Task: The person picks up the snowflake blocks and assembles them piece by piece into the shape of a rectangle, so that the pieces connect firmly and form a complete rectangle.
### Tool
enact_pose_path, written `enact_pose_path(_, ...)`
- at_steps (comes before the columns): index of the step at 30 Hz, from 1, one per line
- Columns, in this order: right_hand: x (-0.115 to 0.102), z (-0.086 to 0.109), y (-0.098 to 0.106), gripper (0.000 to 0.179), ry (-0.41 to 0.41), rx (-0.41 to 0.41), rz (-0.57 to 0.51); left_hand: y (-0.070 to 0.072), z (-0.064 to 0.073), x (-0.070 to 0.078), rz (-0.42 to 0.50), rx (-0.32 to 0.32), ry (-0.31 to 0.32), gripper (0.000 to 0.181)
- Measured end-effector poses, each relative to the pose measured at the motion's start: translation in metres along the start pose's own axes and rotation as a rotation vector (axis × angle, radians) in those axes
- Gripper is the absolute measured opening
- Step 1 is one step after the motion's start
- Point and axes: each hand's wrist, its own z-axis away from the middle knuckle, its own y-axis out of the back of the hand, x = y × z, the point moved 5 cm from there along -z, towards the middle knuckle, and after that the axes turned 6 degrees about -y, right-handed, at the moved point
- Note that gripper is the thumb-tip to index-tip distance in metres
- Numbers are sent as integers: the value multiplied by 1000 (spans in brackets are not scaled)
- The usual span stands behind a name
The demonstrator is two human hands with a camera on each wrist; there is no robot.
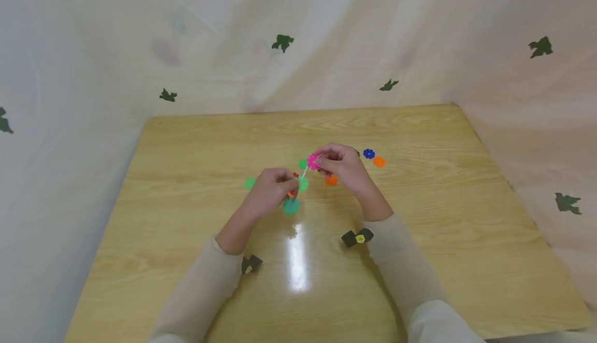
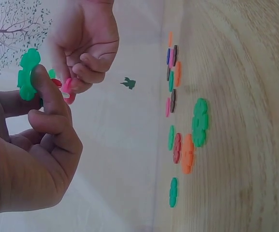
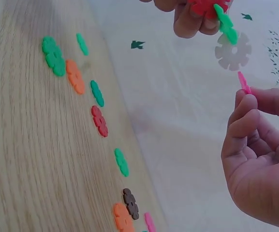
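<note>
My left hand (image 1: 270, 191) grips a small cluster of notched plastic snowflake discs. In the right wrist view it includes a red disc (image 3: 208, 6), a green disc (image 3: 226, 24) seen nearly edge-on and a whitish disc (image 3: 233, 51). A larger green disc (image 2: 28, 75) shows at the left fingertips in the left wrist view. Thumb and fingers of my right hand (image 1: 344, 167) pinch a pink snowflake disc (image 1: 313, 162). The pink disc's tip is right at the lower rim of the whitish disc. Both hands are raised over the table.
On the wooden table (image 1: 163, 218) lie several loose discs, among them an orange one (image 1: 379, 162), a blue one (image 1: 369, 154), a green one (image 1: 250, 183) and a brown one (image 3: 130, 204). A pale curtain (image 1: 326, 47) with dark leaf shapes hangs behind the table.
</note>
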Motion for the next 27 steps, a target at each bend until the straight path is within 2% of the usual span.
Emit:
enact_pose_path(9, -3, 2, -2, 17, 13, 2, -11, -2, 1, 0, -11, -35, 0, 17)
enact_pose_path(20, -4, 2, -4, 15, 16, 0, 25, -2, 3, 1, -50, -29, -3, 15)
enact_pose_path(27, -7, 4, -2, 15, 17, 15, 11, -5, 3, 1, -60, -38, -27, 16)
